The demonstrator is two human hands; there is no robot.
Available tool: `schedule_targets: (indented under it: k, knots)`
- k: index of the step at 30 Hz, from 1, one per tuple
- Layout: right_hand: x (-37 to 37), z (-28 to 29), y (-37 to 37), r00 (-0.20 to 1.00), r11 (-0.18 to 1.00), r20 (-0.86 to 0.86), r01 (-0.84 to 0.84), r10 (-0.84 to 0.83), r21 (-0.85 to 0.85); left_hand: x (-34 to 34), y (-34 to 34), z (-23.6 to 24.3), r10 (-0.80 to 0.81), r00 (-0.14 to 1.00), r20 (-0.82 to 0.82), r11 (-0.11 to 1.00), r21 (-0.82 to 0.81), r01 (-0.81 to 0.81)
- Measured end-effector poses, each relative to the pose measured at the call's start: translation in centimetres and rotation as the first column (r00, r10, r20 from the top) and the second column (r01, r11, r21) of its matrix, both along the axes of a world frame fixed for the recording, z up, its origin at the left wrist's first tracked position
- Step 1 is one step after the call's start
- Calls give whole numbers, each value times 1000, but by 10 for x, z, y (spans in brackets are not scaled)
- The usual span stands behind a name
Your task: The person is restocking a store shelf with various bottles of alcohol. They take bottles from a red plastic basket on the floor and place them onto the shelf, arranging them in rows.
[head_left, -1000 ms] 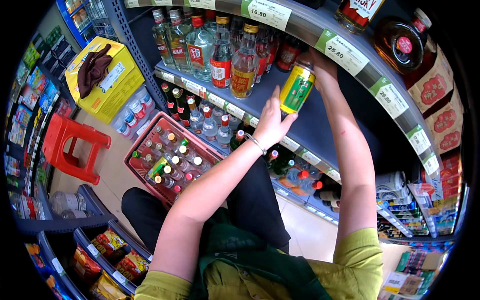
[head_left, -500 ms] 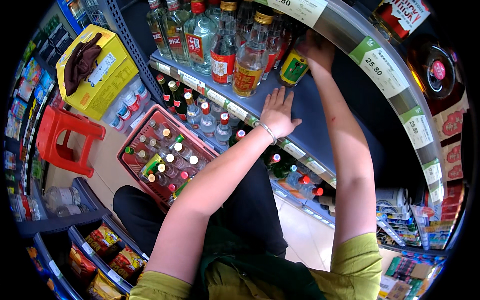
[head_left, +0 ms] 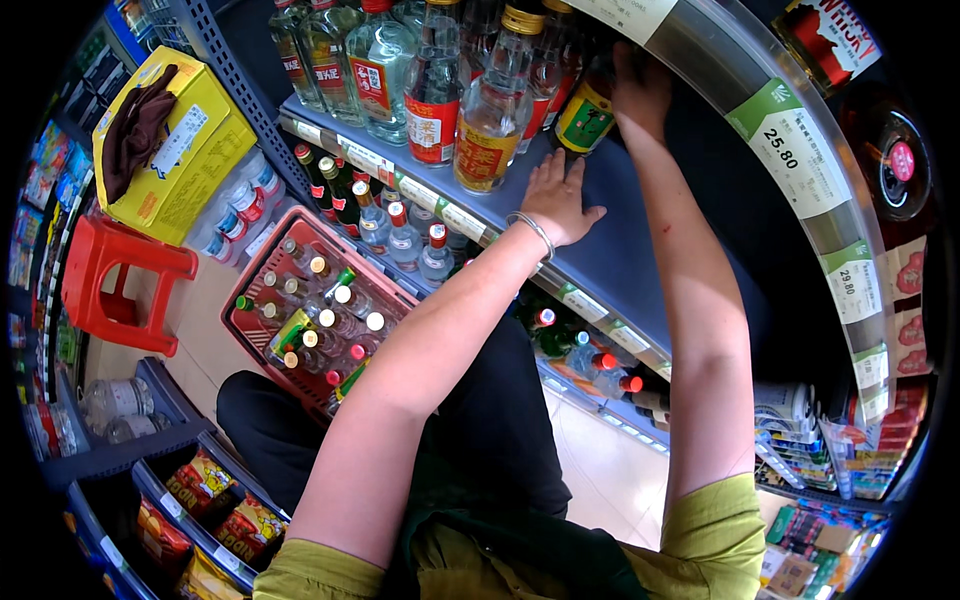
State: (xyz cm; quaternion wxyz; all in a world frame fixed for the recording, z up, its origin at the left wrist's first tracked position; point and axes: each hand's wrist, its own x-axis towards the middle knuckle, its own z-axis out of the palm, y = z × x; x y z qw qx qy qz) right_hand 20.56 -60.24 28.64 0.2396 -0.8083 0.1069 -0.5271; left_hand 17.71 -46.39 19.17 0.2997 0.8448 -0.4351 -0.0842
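My left hand (head_left: 563, 197) lies on the blue shelf (head_left: 610, 215) near its front edge, open, with the fingers spread and a silver bangle (head_left: 531, 234) at the wrist. Deeper in the shelf, my right hand (head_left: 641, 95) reaches along the right side of a bottle with a green and yellow label (head_left: 586, 118). Its fingers look stretched out against that bottle, partly in shadow. Left of it stand clear liquor bottles, among them one with an orange label and gold cap (head_left: 487, 145) and one with a red and white label (head_left: 433, 120).
A pink basket (head_left: 235, 325) full of bottles stands on the floor at left. Beyond it are a red plastic stool (head_left: 125, 285) and a yellow carton (head_left: 180, 150) with a dark cloth on top. More bottles (head_left: 437, 255) fill the lower shelf. A curved price rail (head_left: 765, 125) overhangs my right arm.
The view has shifted slightly. My left hand has slid a little deeper onto the shelf, and my right hand stays beside the green-labelled bottle. I see no clear movement of that bottle along the shelf.
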Motion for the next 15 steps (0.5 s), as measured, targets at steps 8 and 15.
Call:
schedule_targets:
  k: [8, 15]
  knots:
    - [9, -3, -8, 996, 999, -86, -23, 21, -26, 2, 2, 3, 28, 999, -21, 996, -86, -29]
    - [-25, -19, 14, 989, 975, 110, -120, 101, 187, -24, 83, 19, -104, 992, -75, 769, -639, 32]
